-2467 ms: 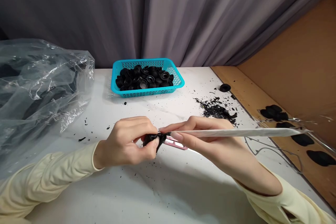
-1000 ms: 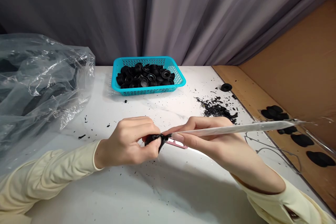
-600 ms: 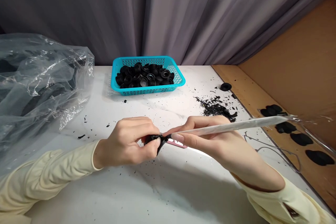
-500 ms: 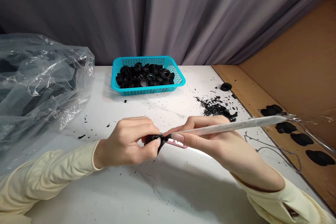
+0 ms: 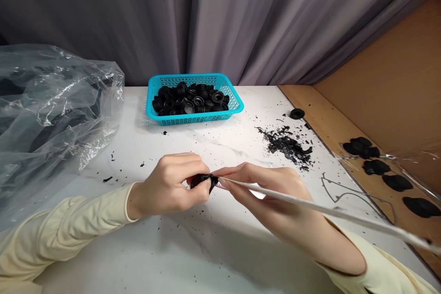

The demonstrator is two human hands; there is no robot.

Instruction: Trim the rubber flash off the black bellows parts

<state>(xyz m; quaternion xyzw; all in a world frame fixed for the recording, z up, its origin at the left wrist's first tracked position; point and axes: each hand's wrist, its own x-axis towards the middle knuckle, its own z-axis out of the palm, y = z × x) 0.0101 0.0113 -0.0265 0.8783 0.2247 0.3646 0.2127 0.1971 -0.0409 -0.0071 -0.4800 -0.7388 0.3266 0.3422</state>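
Note:
My left hand (image 5: 179,183) is closed around a small black rubber part (image 5: 199,180), which its fingers partly cover. Against the right side of that part, my right hand (image 5: 272,193) pinches one end of a long, thin, whitish stick (image 5: 310,203). The stick slants down past my right wrist to the frame's right edge. Its near tip meets the black part, though the exact contact is hidden by the fingers. Under the right fingers, a bit of a pink object (image 5: 224,185) shows on the white table (image 5: 206,252).
A blue basket (image 5: 195,120) of black ribbed rubber pieces stands at the back. Black scraps (image 5: 287,144) lie in a heap on the right, near a black ring (image 5: 296,113). Clear plastic (image 5: 69,101) covers the left side. Flat black pieces (image 5: 397,183) lie on cardboard, beside a grey wire (image 5: 358,190).
The stick's far end has swung down and toward me, from pointing right and slightly up to slanting down right. My right hand has tilted with it; my left hand has barely shifted.

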